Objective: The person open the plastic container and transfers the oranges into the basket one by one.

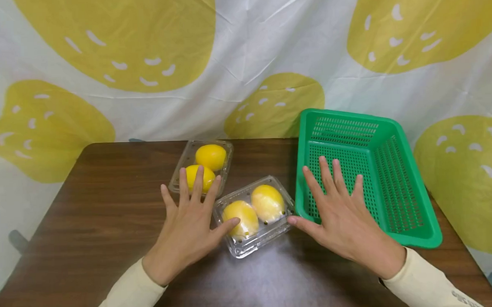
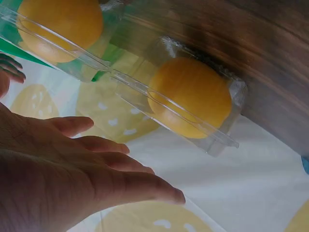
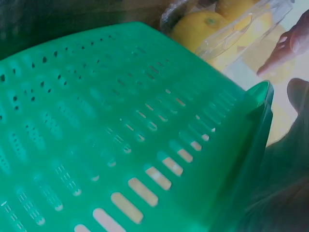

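Two clear plastic clamshell boxes, each with two yellow lemons inside, lie on the table. The nearer box [image 1: 255, 243] sits at an angle between my hands, its lid closed over its lemons [image 1: 268, 202]. Behind it to the left is the farther box [image 1: 226, 181] with brighter lemons [image 1: 211, 157]. My left hand [image 1: 187, 230] is spread with straight fingers, overlapping both boxes in the head view and gripping nothing. With fingers fanned out, my right hand [image 1: 343, 218] hovers over the near left part of a green plastic basket [image 1: 414, 183]; its thumb tip appears beside the nearer box's right end.
The brown wooden table [image 1: 97, 213] carries everything. Behind it hangs a white curtain [image 1: 266, 44] printed with big yellow lemons. The basket's perforated wall fills much of the right wrist view, and its tall rim [image 1: 409, 161] rises at the table's right side.
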`<act>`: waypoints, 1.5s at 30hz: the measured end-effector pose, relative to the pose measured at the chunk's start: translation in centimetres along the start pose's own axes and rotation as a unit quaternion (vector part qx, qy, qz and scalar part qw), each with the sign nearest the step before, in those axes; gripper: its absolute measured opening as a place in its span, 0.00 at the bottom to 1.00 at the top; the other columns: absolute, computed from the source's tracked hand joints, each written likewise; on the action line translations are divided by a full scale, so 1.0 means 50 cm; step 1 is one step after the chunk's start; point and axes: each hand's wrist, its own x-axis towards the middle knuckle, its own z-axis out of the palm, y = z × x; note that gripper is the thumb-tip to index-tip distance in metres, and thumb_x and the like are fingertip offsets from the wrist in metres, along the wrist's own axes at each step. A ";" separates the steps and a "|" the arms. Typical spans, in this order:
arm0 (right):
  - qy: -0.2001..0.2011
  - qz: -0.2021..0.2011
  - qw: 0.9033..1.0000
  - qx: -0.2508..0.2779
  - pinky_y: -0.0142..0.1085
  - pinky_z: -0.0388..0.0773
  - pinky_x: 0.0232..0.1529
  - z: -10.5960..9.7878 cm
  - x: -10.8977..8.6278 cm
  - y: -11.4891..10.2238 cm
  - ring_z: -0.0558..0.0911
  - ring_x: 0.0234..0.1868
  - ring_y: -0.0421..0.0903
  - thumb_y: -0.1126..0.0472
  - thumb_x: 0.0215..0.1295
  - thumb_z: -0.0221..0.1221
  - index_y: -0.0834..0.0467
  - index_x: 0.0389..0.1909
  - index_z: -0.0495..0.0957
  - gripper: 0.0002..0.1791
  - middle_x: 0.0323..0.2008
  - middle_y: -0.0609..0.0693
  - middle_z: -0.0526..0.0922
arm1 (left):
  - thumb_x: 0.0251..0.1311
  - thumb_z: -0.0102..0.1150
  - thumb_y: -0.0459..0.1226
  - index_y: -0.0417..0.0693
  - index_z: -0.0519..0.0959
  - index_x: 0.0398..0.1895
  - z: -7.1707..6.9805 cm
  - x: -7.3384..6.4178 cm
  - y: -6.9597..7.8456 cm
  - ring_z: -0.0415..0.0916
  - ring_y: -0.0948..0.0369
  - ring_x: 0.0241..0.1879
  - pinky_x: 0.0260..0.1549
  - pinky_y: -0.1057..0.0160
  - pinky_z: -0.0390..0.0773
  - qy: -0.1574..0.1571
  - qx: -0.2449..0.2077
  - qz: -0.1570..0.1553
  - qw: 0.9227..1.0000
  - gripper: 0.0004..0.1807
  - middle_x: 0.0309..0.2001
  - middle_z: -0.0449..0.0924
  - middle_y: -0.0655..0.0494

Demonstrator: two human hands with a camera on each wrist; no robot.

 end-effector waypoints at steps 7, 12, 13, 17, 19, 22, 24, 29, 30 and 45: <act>0.050 -0.016 0.997 0.060 0.77 0.54 0.78 0.003 -0.007 -0.012 0.49 0.87 0.69 0.31 0.78 0.60 0.58 0.89 0.53 0.54 0.89 0.65 0.47 | 0.74 0.58 0.68 0.46 0.63 0.87 -0.004 0.002 0.009 0.42 0.26 0.85 0.72 0.12 0.37 0.008 -0.051 0.022 0.998 0.51 0.87 0.50 0.34; 0.136 -0.058 0.984 0.095 0.71 0.66 0.75 0.005 -0.014 -0.027 0.65 0.82 0.69 0.39 0.77 0.65 0.65 0.80 0.69 0.44 0.79 0.66 0.71 | 0.75 0.61 0.61 0.43 0.71 0.82 -0.003 0.004 0.017 0.57 0.32 0.82 0.75 0.17 0.49 0.039 -0.084 0.051 0.994 0.43 0.81 0.66 0.35; 0.155 -0.070 0.980 0.102 0.70 0.68 0.74 0.004 -0.015 -0.031 0.68 0.80 0.68 0.40 0.78 0.64 0.66 0.78 0.71 0.42 0.76 0.65 0.75 | 0.75 0.62 0.60 0.42 0.72 0.80 -0.003 0.005 0.018 0.60 0.33 0.82 0.75 0.18 0.52 0.047 -0.089 0.058 0.993 0.42 0.79 0.70 0.36; 0.208 -0.116 0.963 0.129 0.61 0.74 0.70 0.003 -0.024 -0.049 0.76 0.71 0.65 0.38 0.84 0.54 0.68 0.69 0.78 0.36 0.65 0.63 0.82 | 0.74 0.66 0.56 0.39 0.76 0.75 0.001 0.007 0.023 0.70 0.37 0.77 0.74 0.20 0.58 0.072 -0.102 0.079 0.989 0.38 0.71 0.79 0.39; 0.223 -0.133 0.956 0.137 0.56 0.79 0.64 0.003 -0.029 -0.058 0.80 0.65 0.61 0.39 0.86 0.50 0.67 0.67 0.80 0.35 0.62 0.61 0.84 | 0.73 0.67 0.55 0.39 0.77 0.74 0.003 0.009 0.025 0.74 0.39 0.73 0.74 0.22 0.61 0.082 -0.106 0.086 0.987 0.37 0.68 0.81 0.40; 0.230 -0.148 0.950 0.152 0.48 0.86 0.51 0.005 -0.041 -0.070 0.85 0.55 0.54 0.42 0.88 0.48 0.66 0.64 0.82 0.32 0.58 0.57 0.85 | 0.72 0.68 0.53 0.38 0.78 0.72 0.007 0.011 0.027 0.77 0.42 0.64 0.74 0.31 0.69 0.094 -0.115 0.097 0.984 0.35 0.62 0.82 0.41; 0.228 -0.154 0.947 0.165 0.43 0.88 0.42 0.008 -0.047 -0.076 0.87 0.48 0.49 0.45 0.88 0.48 0.65 0.62 0.84 0.29 0.55 0.54 0.87 | 0.71 0.68 0.51 0.38 0.79 0.71 0.009 0.012 0.027 0.77 0.43 0.61 0.72 0.37 0.73 0.101 -0.120 0.104 0.982 0.34 0.60 0.81 0.42; 0.217 -0.167 0.939 0.207 0.26 0.80 0.32 0.019 -0.059 -0.086 0.84 0.34 0.40 0.49 0.88 0.49 0.64 0.59 0.85 0.24 0.51 0.50 0.87 | 0.70 0.67 0.50 0.38 0.80 0.69 0.009 0.014 0.032 0.76 0.44 0.64 0.70 0.43 0.77 0.105 -0.124 0.111 0.980 0.32 0.61 0.80 0.42; 0.216 -0.171 0.937 0.214 0.24 0.78 0.31 0.022 -0.060 -0.087 0.83 0.33 0.39 0.50 0.88 0.50 0.64 0.59 0.85 0.23 0.50 0.50 0.87 | 0.70 0.67 0.50 0.38 0.80 0.69 0.008 0.015 0.033 0.75 0.44 0.65 0.70 0.43 0.78 0.102 -0.125 0.110 0.981 0.32 0.63 0.80 0.41; 0.201 -0.186 0.914 0.298 0.21 0.74 0.29 0.077 -0.066 -0.080 0.76 0.31 0.31 0.74 0.64 0.69 0.51 0.36 0.85 0.13 0.32 0.39 0.83 | 0.59 0.62 0.37 0.40 0.81 0.70 0.008 0.035 0.058 0.73 0.42 0.71 0.73 0.41 0.74 0.082 -0.117 0.121 0.982 0.33 0.68 0.80 0.40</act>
